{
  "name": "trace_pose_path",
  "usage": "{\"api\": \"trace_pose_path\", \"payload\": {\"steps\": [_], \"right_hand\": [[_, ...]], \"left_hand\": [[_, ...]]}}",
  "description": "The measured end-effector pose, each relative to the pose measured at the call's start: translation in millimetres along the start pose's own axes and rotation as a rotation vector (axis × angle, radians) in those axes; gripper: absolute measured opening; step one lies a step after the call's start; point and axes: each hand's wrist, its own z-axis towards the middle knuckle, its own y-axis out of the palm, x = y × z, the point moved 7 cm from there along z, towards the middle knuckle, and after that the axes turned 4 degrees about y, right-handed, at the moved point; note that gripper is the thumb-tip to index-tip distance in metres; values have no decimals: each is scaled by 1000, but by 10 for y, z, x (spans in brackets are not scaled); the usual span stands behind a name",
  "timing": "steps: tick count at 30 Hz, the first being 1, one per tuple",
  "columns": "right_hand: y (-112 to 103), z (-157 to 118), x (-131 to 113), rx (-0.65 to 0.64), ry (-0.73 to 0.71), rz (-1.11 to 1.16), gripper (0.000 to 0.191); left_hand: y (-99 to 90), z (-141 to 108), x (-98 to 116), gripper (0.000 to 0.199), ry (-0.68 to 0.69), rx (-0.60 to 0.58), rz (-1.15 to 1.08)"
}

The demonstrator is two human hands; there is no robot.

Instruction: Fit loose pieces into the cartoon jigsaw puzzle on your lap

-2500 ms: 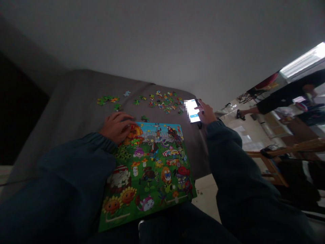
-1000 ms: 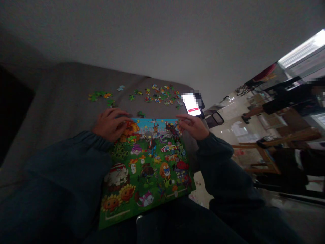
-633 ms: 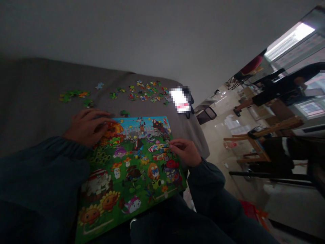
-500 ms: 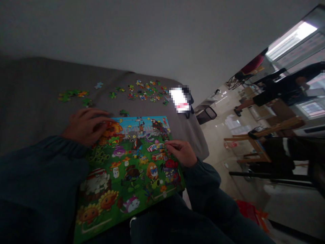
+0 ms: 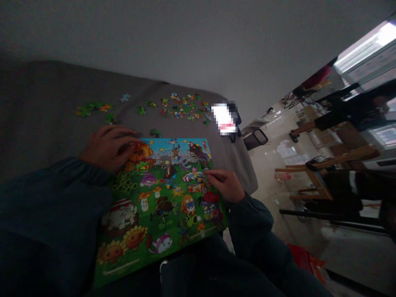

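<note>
A colourful cartoon puzzle board (image 5: 173, 222), mostly green with a blue strip along its far edge, lies tilted across my lap. My left hand (image 5: 109, 148) rests over its far left corner, by the orange pumpkin picture, with fingers stretched and slightly curved. On the right side of the board, my right hand (image 5: 226, 183) has its thumb and fingertips pinched together against the surface; whatever they hold is hidden. Beyond the far edge, one green puzzle piece (image 5: 155, 133) lies close to the board. Loose puzzle pieces (image 5: 182, 108) are scattered farther back, with a joined-looking green and orange cluster (image 5: 93, 108) to the left.
The pieces lie on a grey cloth-covered seat (image 5: 222, 152) against a pale wall. A lit phone (image 5: 223, 119) sits at its right end. To the right are a tiled floor, a wooden chair (image 5: 305, 183), cardboard boxes, a red bag (image 5: 301, 255) and another person's leg (image 5: 305, 128).
The view has shifted slightly, so the board and pieces sit a little farther right in the picture. Both hands keep nearly the same places on the board.
</note>
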Motion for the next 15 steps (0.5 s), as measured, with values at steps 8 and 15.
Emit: {"api": "trace_pose_path", "payload": {"steps": [8,15], "right_hand": [[-78,-76,-128,16,-130,-71,18],[50,-54,-199,-18,-261,-329,20]], "left_hand": [[6,-1,-10,36,6,-1,10],[1,23,-7,39,10,-3,27]]}}
